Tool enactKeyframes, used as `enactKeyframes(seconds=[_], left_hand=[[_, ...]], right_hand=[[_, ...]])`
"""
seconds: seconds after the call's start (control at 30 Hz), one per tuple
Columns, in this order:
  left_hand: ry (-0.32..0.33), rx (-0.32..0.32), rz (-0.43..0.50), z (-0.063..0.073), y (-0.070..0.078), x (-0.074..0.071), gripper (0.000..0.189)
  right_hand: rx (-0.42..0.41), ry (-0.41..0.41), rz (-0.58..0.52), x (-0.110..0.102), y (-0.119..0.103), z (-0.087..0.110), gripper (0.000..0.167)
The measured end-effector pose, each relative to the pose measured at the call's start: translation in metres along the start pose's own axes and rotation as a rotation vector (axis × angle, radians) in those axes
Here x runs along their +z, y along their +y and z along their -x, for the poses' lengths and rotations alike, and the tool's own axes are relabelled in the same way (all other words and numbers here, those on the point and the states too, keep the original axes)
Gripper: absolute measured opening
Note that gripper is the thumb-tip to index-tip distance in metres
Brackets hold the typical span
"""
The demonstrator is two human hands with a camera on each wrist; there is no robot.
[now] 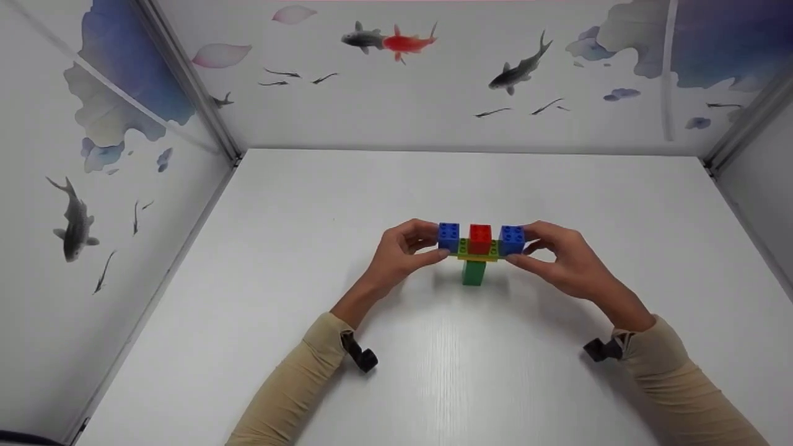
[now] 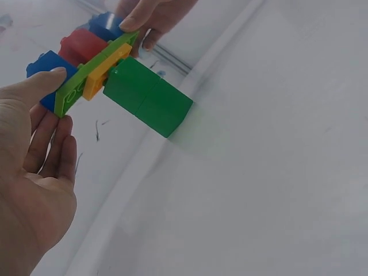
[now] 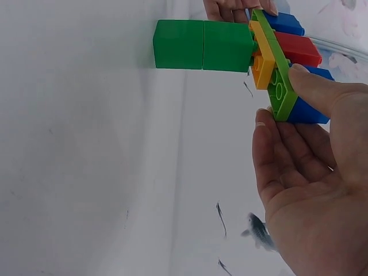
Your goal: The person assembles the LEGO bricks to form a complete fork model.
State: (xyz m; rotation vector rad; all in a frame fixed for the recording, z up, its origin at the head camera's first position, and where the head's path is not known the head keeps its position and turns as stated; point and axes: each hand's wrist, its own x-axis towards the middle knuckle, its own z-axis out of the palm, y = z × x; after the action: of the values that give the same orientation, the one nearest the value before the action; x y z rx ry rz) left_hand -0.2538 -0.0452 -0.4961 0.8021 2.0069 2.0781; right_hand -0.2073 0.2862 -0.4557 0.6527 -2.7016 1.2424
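Observation:
A T-shaped toy brick structure stands upright on the table. Two stacked green bricks (image 3: 227, 46) form its post. Above them come a yellow piece (image 2: 107, 72) and a long lime-green plate (image 3: 282, 86). On top sit a red brick (image 1: 480, 240) in the middle, a left blue brick (image 1: 448, 238) and a right blue brick (image 1: 512, 240). My left hand (image 1: 399, 248) pinches the left end of the structure between thumb and fingers. At the opposite end, my right hand (image 1: 560, 257) grips it the same way, thumb on the near side.
The white table (image 1: 297, 204) stretches around the bricks. A back wall (image 1: 396, 124) and a left side wall (image 1: 37, 310), both printed with fish, rise at its edges. Black wrist devices sit at both sleeves.

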Motion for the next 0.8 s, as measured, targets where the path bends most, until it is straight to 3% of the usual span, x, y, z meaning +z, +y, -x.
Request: enactKeyframes(seconds=[0.8], left_hand=[[-0.011,-0.002,-0.023,0.0000,-0.0019,0.0009,0.042]], right_hand=[[0.023,-0.008,0.014,-0.0023,-0.0005,0.0006,0.042]])
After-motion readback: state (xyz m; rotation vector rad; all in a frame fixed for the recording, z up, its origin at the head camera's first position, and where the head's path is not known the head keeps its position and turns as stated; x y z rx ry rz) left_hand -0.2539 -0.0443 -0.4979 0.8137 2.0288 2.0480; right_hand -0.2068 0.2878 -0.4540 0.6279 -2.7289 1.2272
